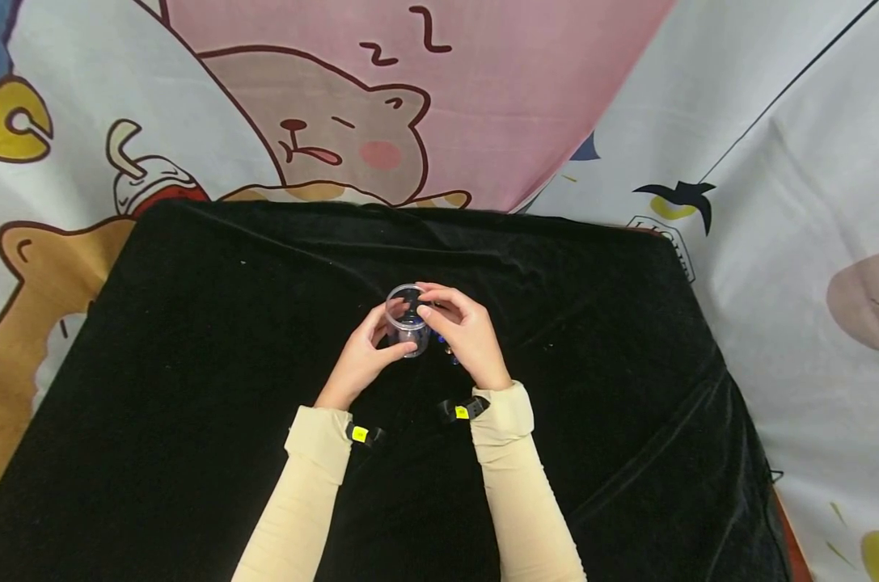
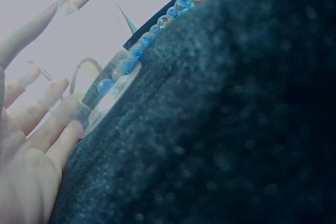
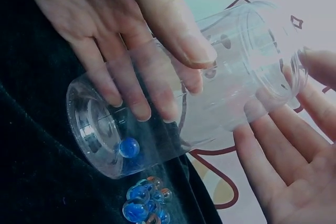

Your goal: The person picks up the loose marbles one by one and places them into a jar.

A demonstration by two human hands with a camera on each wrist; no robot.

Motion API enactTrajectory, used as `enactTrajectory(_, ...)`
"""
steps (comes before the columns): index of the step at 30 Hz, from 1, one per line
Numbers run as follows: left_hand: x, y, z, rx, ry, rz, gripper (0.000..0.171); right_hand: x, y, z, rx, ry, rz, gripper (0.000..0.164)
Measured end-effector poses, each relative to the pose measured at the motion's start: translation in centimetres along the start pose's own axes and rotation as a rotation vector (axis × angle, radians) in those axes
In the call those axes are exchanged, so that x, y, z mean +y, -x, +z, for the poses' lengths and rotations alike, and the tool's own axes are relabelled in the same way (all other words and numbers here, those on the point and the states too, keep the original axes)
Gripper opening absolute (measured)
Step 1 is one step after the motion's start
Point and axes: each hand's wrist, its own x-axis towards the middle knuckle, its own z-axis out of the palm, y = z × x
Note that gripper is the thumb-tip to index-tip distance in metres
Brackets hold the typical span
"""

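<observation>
A clear plastic jar [image 1: 403, 325], open at the top, stands on the black cloth. My left hand [image 1: 362, 356] holds its lower body, thumb across the near side and fingers behind. Up at the rim, my right hand [image 1: 464, 331] grips the jar with thumb and fingertips. Inside near the bottom lies a blue marble [image 3: 129, 148]. Beside the jar, partly hidden by my right hand in the head view, several glass marbles [image 3: 144, 203] sit in a cluster, blue and amber. They form a row [image 2: 164, 22] beyond the jar in the left wrist view.
Black velvety cloth [image 1: 213, 388] covers the table, with folds [image 1: 650, 453] at the right. A cartoon-printed curtain [image 1: 526, 97] hangs behind and around it. Each wrist wears a dark strap with a yellow tag, the left tag [image 1: 360, 434] and the right tag [image 1: 462, 412].
</observation>
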Motion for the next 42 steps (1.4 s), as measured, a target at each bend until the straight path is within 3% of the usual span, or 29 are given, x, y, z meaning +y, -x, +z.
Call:
enactTrajectory(11, 0.0, 0.0, -0.2, 0.009, 0.011, 0.015, 0.068, 0.3, -0.1, -0.4, 0.081, -0.066, -0.022, 0.033)
enactTrajectory(23, 0.3, -0.2, 0.1, 0.007, 0.007, -0.034, 0.071, 0.7, -0.1, -2.8, 0.131, 0.015, 0.042, 0.035)
enactTrajectory(33, 0.3, -0.1, 0.0, 0.010, 0.038, -0.014, 0.068, 1.1, 0.0, -4.4, 0.137, 0.054, 0.081, 0.037)
enactTrajectory(42, 0.2, -0.1, -0.1, -0.002, 0.016, -0.002, 0.068, 1.7, 0.3, -5.9, 0.156, 0.157, 0.168, 0.036)
